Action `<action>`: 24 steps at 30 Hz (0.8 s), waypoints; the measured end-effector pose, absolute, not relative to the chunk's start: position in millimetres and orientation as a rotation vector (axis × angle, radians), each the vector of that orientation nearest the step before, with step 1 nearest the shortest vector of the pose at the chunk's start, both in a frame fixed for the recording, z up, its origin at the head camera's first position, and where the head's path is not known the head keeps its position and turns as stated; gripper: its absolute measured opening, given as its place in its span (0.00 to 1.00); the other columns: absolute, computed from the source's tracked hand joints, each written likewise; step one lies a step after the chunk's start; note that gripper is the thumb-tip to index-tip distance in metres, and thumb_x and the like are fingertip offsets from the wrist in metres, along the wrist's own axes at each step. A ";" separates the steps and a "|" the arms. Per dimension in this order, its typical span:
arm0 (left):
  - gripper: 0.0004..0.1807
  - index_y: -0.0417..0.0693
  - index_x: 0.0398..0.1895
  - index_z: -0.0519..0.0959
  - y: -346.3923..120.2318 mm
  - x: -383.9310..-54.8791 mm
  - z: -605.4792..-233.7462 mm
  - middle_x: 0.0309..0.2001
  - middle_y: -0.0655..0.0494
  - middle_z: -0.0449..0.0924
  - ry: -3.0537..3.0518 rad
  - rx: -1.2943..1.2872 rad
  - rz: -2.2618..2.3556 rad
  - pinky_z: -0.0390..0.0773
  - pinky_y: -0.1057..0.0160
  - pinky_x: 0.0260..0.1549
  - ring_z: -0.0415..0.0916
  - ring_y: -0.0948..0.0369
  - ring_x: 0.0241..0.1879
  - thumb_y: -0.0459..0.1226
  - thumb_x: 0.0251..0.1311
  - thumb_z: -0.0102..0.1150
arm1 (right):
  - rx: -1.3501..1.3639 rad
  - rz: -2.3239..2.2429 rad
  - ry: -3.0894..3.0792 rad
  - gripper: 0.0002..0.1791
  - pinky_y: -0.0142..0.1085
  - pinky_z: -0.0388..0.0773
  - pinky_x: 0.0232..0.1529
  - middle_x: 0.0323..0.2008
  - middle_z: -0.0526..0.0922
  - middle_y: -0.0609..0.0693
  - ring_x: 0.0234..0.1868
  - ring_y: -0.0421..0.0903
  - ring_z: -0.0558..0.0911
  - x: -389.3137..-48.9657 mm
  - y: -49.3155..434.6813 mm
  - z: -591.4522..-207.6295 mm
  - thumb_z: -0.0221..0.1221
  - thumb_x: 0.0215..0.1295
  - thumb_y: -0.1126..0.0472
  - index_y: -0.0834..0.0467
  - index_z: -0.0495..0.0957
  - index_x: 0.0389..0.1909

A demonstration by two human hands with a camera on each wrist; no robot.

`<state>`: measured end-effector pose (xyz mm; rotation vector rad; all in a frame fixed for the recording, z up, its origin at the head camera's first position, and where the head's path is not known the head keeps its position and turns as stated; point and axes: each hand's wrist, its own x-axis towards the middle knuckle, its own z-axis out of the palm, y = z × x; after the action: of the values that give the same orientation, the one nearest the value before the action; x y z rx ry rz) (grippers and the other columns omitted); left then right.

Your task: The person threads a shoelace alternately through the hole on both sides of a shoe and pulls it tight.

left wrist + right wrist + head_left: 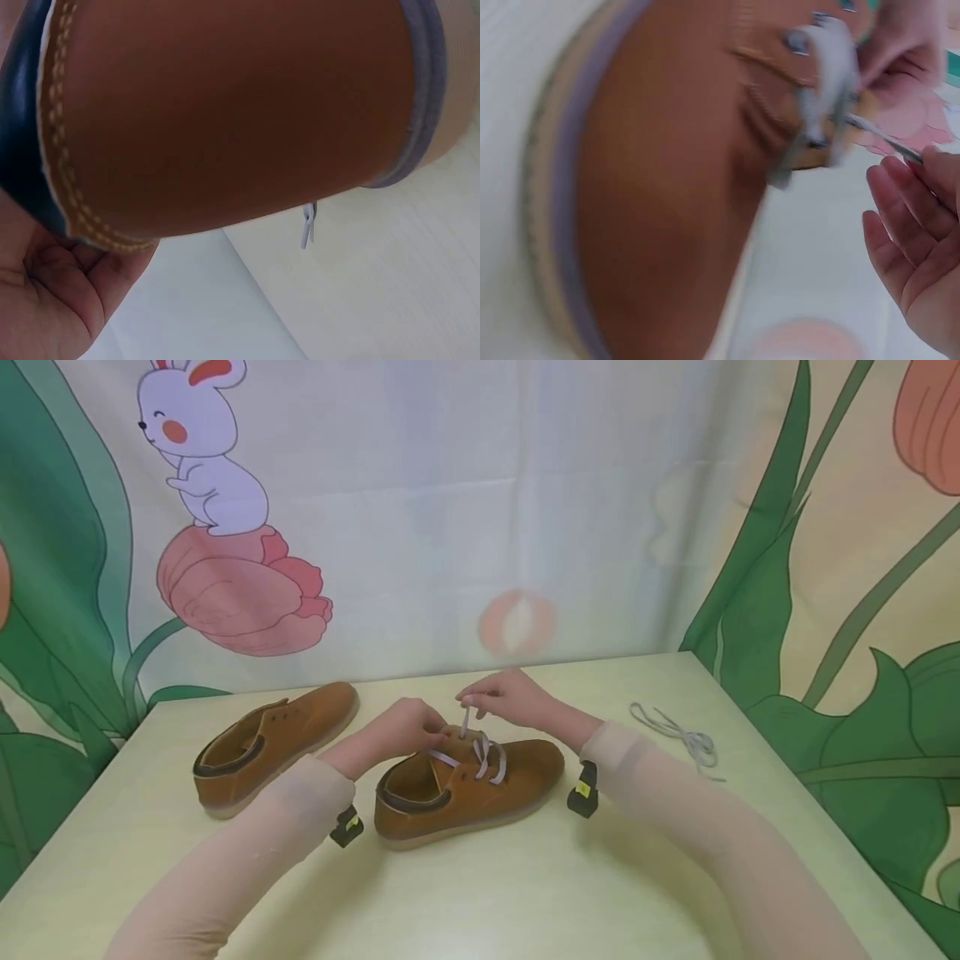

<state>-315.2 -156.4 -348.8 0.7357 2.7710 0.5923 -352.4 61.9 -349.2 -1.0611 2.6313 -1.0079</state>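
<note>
A brown lace-up shoe [517,772] stands on the table, toe to the right, with a pale shoelace [491,760] threaded through some of its eyelets. My right hand [513,697] pinches one end of that lace between thumb and fingertips, drawn up taut above the far eyelet flap. In the right wrist view the same lace end [885,139] runs from the shoe to the right fingertips. My left hand [405,727] grips the shoe's upper at the tongue, fingers curled. The shoe's side hides part of the left fingers [120,277] in the left wrist view.
A second brown shoe [277,747], without a lace, stands at the left. At the right lies a loosely bundled pale lace [686,739]. Behind the table [480,893] hangs a printed curtain [420,527] with a rabbit and flowers.
</note>
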 end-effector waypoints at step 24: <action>0.11 0.41 0.25 0.84 -152.1 -312.7 -344.7 0.20 0.59 0.77 2.829 0.787 0.509 0.70 0.68 0.27 0.67 0.65 0.22 0.33 0.66 0.61 | -0.789 -1.498 2.355 0.17 0.38 0.87 0.48 0.44 0.87 0.58 0.33 0.35 0.87 -353.3 58.3 -281.8 0.49 0.81 0.60 0.67 0.79 0.57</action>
<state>-312.7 -152.1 -344.7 0.7866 2.8294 0.5093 -353.3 58.3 -281.8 -0.7886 2.3548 -1.4984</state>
